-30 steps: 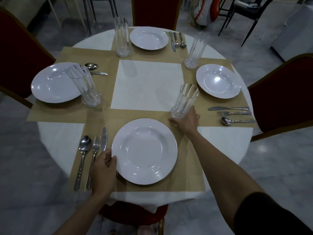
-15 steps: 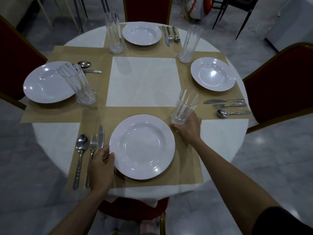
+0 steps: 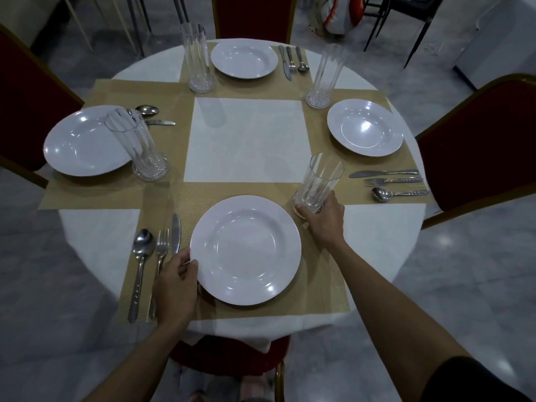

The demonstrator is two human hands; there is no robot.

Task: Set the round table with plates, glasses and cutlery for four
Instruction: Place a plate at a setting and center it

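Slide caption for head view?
Left hand grips the near plate rim, right hand holds a glass at a round table set for four.

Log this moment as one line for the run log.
left hand: grips near plate rim | right hand: holds near glass at base | table: all four places laid

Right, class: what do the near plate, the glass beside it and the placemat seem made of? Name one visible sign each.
The near plate: glossy white ceramic, or perhaps melamine; bright glints on its surface. The glass: clear glass or hard plastic; see-through, fluted walls. The placemat: matt tan woven vinyl or fibre, probably; fine ribbed weave lines.
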